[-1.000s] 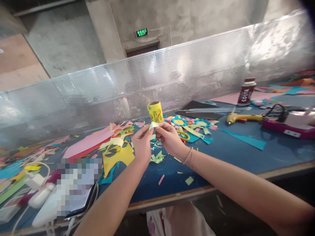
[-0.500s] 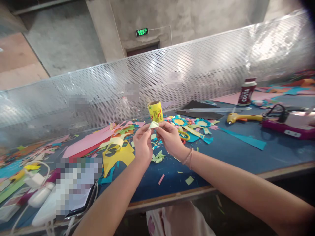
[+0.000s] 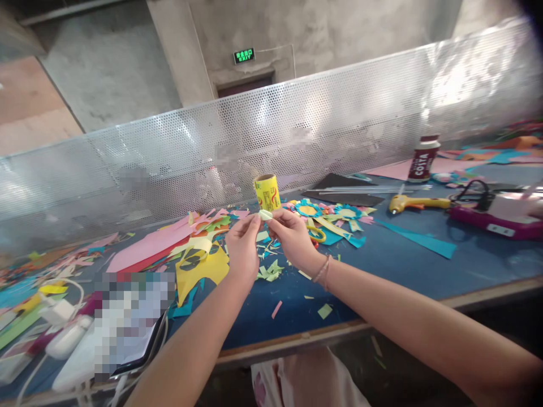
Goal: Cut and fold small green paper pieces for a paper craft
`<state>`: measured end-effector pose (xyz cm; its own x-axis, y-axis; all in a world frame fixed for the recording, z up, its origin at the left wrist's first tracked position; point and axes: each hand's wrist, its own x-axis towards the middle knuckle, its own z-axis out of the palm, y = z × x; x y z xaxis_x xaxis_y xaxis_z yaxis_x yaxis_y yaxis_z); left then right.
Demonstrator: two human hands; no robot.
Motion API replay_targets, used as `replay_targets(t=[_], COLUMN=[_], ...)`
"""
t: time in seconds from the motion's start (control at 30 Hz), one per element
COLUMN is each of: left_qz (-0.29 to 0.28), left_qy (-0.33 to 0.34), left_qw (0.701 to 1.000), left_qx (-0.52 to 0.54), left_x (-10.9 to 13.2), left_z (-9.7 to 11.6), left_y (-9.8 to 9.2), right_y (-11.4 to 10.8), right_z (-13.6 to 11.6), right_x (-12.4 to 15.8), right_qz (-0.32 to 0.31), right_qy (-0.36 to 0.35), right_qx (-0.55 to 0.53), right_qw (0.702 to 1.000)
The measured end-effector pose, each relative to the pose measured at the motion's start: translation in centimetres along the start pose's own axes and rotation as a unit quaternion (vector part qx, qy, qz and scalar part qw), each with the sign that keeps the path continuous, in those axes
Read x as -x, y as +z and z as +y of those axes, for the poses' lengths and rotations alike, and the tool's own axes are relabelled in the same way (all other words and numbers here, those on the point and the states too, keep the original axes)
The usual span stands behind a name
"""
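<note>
Between the fingertips of both hands is a small pale green piece of paper [image 3: 266, 215], bent or folded. My left hand [image 3: 243, 244] pinches its left side. My right hand [image 3: 293, 234] pinches the right side, fingers curled. Just behind the paper stands a yellow cardboard tube roll [image 3: 267, 191] with printed labels. Beneath the hands lies a small heap of light green paper scraps [image 3: 270, 271]. A yellow scissors handle [image 3: 317, 234] shows beside my right hand, its blades hidden. Left of my left hand is a cut yellow paper sheet [image 3: 214, 268] with holes.
Blue and yellow paper flowers [image 3: 309, 208] lie right of the tube. Farther right are a yellow glue gun [image 3: 418, 203], a purple power strip [image 3: 494, 221] and a brown bottle [image 3: 423, 159]. Pink paper [image 3: 153, 244] and a tablet [image 3: 142, 345] with cables lie left. A perforated metal screen [image 3: 178, 147] rises behind.
The pale green paper has gone from a pointed, peaked shape to a flatter, narrower one between the fingertips. My left hand has shifted slightly left. The tube and tools stay in place.
</note>
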<state>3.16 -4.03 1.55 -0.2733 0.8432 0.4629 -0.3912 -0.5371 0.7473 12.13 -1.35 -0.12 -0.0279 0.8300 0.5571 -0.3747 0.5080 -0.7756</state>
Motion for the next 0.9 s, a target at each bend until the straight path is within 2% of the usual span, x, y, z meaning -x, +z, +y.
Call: replay_targets(t=[0.17, 0.4, 0.57, 0.7, 0.9], left_qz=[-0.013, -0.022, -0.072, -0.132, -0.14], left_qy=[-0.003, -0.068, 0.014, 0.095, 0.151], left_qw=[1.0, 0.997, 0.997, 0.979, 0.971], left_qx=[-0.005, 0.026, -0.039, -0.121, -0.124], left_x=[-0.1, -0.5, -1.2, -1.1, -0.1], left_z=[-0.1, -0.4, -0.2, 0.8, 1.2], left_y=[0.0, -0.2, -0.9, -1.3, -1.0], right_y=[-0.1, -0.1, -0.7, -1.4, -2.3], right_z=[0.0, -0.6, -0.2, -0.3, -1.0], right_x=[0.0, -0.1, -0.7, -1.3, -1.9], right_qz=[0.007, 0.005, -0.029, -0.087, -0.134], right_qy=[-0.003, -0.014, -0.02, 0.007, 0.025], right_qx=[0.017, 0.032, 0.005, -0.043, -0.08], right_qw=[1.0, 0.999, 0.999, 0.995, 0.987])
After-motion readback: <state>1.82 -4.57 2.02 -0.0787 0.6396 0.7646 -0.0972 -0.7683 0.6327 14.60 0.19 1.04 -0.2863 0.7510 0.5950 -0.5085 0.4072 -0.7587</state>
